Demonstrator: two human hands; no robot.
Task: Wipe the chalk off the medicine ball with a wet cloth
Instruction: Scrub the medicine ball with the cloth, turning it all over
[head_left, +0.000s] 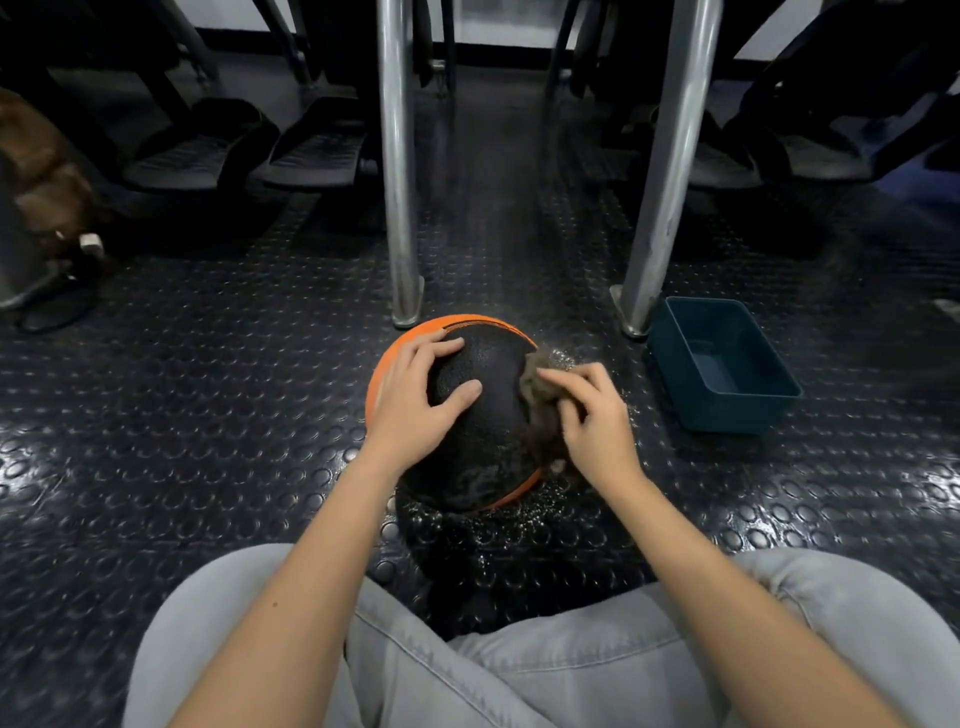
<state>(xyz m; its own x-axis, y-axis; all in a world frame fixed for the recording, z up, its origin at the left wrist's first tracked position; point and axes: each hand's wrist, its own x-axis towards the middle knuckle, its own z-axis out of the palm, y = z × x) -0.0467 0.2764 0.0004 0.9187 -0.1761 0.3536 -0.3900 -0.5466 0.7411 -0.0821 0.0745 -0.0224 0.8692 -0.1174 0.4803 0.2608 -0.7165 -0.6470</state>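
Medicine ball looks heavy, pebbled and wet, likely slippery; left hand presses flat on top, right hand grasps the soft wet cloth against its side.

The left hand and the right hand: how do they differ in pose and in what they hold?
The left hand lies with spread fingers on the medicine ball's upper left and holds nothing; the right hand, at the ball's right side, curls its fingers round a brownish cloth. The left hand touches the ball directly; the right hand has the cloth between. Both are on the ball.
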